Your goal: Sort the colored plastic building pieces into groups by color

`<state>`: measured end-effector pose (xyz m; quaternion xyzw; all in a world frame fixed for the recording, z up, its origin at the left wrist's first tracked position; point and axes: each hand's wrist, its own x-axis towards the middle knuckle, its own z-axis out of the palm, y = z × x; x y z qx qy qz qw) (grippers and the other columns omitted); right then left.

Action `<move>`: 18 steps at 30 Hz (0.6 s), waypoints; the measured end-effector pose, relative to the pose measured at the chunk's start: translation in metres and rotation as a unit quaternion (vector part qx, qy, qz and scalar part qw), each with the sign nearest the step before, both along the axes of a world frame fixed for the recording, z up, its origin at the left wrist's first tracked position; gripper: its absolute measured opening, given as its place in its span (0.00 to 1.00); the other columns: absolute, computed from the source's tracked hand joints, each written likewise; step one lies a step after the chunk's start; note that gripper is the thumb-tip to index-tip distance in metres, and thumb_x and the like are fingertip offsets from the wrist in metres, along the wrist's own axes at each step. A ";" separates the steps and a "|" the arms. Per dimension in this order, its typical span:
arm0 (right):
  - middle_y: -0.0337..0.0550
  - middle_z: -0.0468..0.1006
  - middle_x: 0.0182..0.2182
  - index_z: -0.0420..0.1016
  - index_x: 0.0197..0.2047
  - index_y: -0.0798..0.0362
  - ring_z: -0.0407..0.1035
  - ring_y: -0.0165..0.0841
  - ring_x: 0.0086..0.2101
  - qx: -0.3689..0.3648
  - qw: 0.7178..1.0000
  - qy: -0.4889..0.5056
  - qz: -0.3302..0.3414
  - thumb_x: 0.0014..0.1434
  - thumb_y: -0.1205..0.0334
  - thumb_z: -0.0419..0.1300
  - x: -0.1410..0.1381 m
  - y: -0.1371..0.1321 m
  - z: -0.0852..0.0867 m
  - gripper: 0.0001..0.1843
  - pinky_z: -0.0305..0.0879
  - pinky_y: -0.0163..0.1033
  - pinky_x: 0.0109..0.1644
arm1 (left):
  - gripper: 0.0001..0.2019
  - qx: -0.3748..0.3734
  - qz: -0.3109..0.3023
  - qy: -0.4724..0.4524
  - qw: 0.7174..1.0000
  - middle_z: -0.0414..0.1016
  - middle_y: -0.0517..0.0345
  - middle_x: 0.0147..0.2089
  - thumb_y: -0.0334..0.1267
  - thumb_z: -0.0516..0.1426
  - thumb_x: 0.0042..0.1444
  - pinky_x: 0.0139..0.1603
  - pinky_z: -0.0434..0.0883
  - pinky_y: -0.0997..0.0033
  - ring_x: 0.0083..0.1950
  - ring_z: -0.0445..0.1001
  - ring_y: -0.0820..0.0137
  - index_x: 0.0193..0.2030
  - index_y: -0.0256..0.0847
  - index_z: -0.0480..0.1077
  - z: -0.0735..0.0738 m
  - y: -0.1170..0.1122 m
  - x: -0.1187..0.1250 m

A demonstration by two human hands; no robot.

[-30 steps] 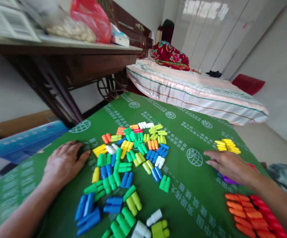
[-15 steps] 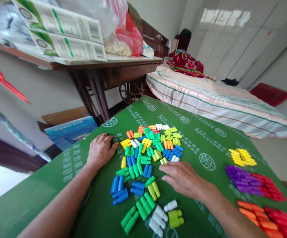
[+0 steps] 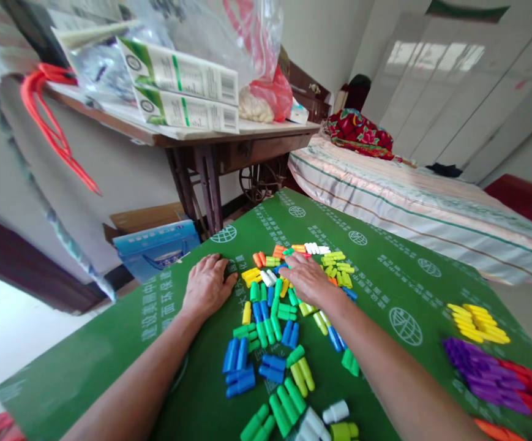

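A loose heap of small plastic pieces [image 3: 275, 318] in blue, green, lime, yellow, orange and white lies on a green printed table cover [image 3: 376, 269]. My left hand [image 3: 207, 288] rests flat on the cover at the heap's left edge, fingers stretched out, holding nothing. Over the far part of the heap lies my right hand [image 3: 309, 278], palm down, its fingers curled onto the pieces there; the fingertips are partly hidden among them. To the right lie sorted rows of yellow pieces [image 3: 477, 323], purple pieces [image 3: 477, 370] and red pieces [image 3: 529, 389].
A wooden sewing-machine table [image 3: 229, 138] with cartons and plastic bags stands behind the cover at left. A blue box [image 3: 155, 248] leans beneath it. A bed [image 3: 412, 202] with a striped sheet runs along the back right. Orange pieces [image 3: 495, 430] show at the bottom right edge.
My right hand has travelled from the purple row at the right, across the cover, onto the far part of the mixed heap. The left hand stayed put. The camera turned left.
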<state>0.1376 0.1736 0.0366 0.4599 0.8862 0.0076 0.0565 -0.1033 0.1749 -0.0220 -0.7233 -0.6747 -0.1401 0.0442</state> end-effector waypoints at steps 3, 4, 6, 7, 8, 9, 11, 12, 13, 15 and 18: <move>0.52 0.67 0.53 0.73 0.48 0.52 0.55 0.42 0.57 -0.006 1.000 -0.022 0.009 0.56 0.75 0.50 -0.002 0.008 -0.003 0.19 0.59 0.49 0.55 | 0.25 -0.009 0.003 -0.001 1.000 0.66 0.43 0.61 0.48 0.47 0.57 0.62 0.60 0.55 0.63 0.61 0.53 0.54 0.34 0.69 0.000 0.000 0.000; 0.51 0.67 0.52 0.73 0.47 0.52 0.55 0.42 0.56 -0.001 1.000 -0.024 0.014 0.57 0.75 0.50 -0.002 0.010 -0.004 0.18 0.59 0.49 0.55 | 0.25 -0.011 0.003 -0.001 1.000 0.66 0.42 0.61 0.48 0.47 0.57 0.63 0.60 0.55 0.63 0.61 0.53 0.54 0.34 0.69 0.000 0.000 0.000; 0.51 0.68 0.50 0.74 0.44 0.52 0.57 0.42 0.55 0.011 0.999 -0.023 0.030 0.56 0.74 0.51 0.000 0.013 -0.005 0.17 0.61 0.47 0.53 | 0.26 -0.009 0.003 0.000 1.000 0.65 0.42 0.61 0.49 0.46 0.57 0.62 0.60 0.54 0.63 0.61 0.53 0.54 0.34 0.69 -0.001 0.001 -0.001; 0.51 0.69 0.49 0.74 0.43 0.52 0.58 0.42 0.54 0.018 0.999 -0.019 0.037 0.55 0.74 0.52 0.001 0.014 -0.004 0.16 0.61 0.47 0.53 | 0.26 -0.005 0.001 0.000 1.000 0.66 0.42 0.61 0.49 0.46 0.57 0.62 0.60 0.54 0.63 0.61 0.53 0.54 0.34 0.69 -0.002 0.002 -0.001; 0.51 0.69 0.47 0.74 0.42 0.53 0.59 0.42 0.52 0.023 0.999 -0.012 0.042 0.54 0.74 0.52 0.003 0.014 -0.004 0.15 0.61 0.46 0.52 | 0.26 -0.001 -0.002 0.000 1.000 0.66 0.41 0.61 0.49 0.46 0.57 0.62 0.61 0.53 0.63 0.61 0.53 0.53 0.34 0.69 -0.003 0.002 -0.002; 0.51 0.70 0.46 0.74 0.41 0.53 0.60 0.41 0.51 0.027 0.999 0.001 0.044 0.53 0.74 0.52 0.006 0.014 -0.002 0.14 0.62 0.46 0.52 | 0.26 0.002 -0.006 -0.001 1.000 0.66 0.41 0.60 0.49 0.46 0.57 0.61 0.61 0.53 0.62 0.62 0.53 0.53 0.34 0.69 -0.004 0.003 -0.003; 0.50 0.71 0.44 0.73 0.39 0.54 0.62 0.40 0.48 0.030 0.998 0.035 0.041 0.52 0.73 0.54 0.012 0.011 0.003 0.13 0.62 0.44 0.51 | 0.26 0.003 -0.012 0.000 1.000 0.66 0.41 0.60 0.50 0.45 0.57 0.61 0.62 0.53 0.62 0.62 0.53 0.53 0.35 0.69 -0.004 0.005 -0.004; 0.49 0.71 0.43 0.73 0.39 0.55 0.62 0.39 0.47 0.031 0.998 0.050 0.036 0.51 0.72 0.54 0.016 0.009 0.006 0.12 0.62 0.43 0.51 | 0.27 0.000 -0.016 0.003 1.000 0.66 0.41 0.60 0.50 0.45 0.57 0.61 0.62 0.53 0.62 0.62 0.53 0.53 0.34 0.69 -0.003 0.006 -0.005; 0.49 0.71 0.43 0.72 0.39 0.55 0.62 0.39 0.47 0.033 0.997 0.060 0.029 0.51 0.70 0.55 0.021 0.006 0.010 0.11 0.62 0.42 0.51 | 0.27 -0.004 -0.015 0.007 1.000 0.66 0.41 0.60 0.51 0.44 0.57 0.61 0.62 0.53 0.62 0.62 0.53 0.53 0.34 0.69 -0.003 0.008 -0.006; 0.46 0.71 0.44 0.71 0.40 0.54 0.62 0.37 0.47 0.038 0.997 0.066 0.009 0.51 0.68 0.56 0.035 -0.001 0.019 0.11 0.61 0.39 0.51 | 0.30 -0.010 -0.019 0.016 1.000 0.66 0.40 0.59 0.51 0.41 0.57 0.61 0.61 0.54 0.61 0.62 0.53 0.53 0.31 0.69 -0.003 0.012 -0.008; 0.45 0.71 0.45 0.71 0.42 0.54 0.63 0.36 0.47 0.048 0.996 0.065 -0.033 0.52 0.64 0.58 0.070 -0.016 0.028 0.13 0.61 0.36 0.51 | 0.33 -0.008 -0.019 0.018 1.000 0.67 0.40 0.58 0.54 0.40 0.54 0.62 0.60 0.53 0.61 0.63 0.52 0.52 0.30 0.69 -0.006 0.022 -0.012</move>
